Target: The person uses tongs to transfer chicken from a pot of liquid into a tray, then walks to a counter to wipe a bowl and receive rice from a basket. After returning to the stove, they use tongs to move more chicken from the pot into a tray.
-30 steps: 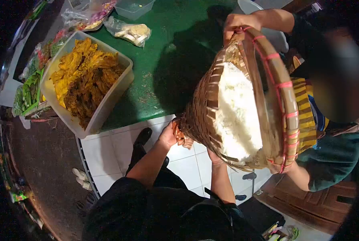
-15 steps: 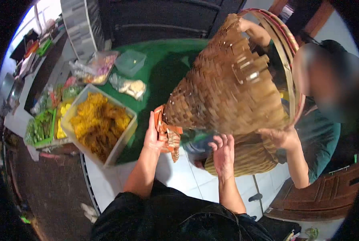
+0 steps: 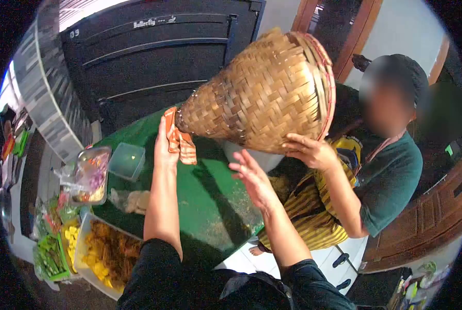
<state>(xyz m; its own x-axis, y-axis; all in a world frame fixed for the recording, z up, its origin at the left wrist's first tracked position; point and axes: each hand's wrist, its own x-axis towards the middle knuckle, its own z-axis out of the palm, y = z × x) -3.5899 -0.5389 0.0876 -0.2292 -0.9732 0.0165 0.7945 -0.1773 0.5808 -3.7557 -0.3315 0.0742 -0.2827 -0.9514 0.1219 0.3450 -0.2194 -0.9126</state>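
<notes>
A woven bamboo cone basket (image 3: pixel 251 93) is held on its side above the green table, its narrow tip to the left and its rim to the right. My left hand (image 3: pixel 165 142) presses an orange striped cloth (image 3: pixel 177 137) against the tip. Below the basket, my right hand (image 3: pixel 254 181) is open with fingers spread, holding nothing. Another person (image 3: pixel 386 160), in a dark green shirt, supports the basket near its rim with one hand (image 3: pixel 313 152). Their other hand is hidden behind the basket.
On the green table (image 3: pixel 189 201) are a clear plastic box (image 3: pixel 126 161), a tray of chopped food (image 3: pixel 92 175) and a bag (image 3: pixel 130 200). A tub of yellow and brown food (image 3: pixel 112 253) sits at lower left, beside a green basket of vegetables (image 3: pixel 50 258). A pale container (image 3: pixel 262 159) is partly behind the basket.
The basket has moved left and up over the table, with the cloth and my left hand at its tip. My right hand has moved along below it. The view has shifted too.
</notes>
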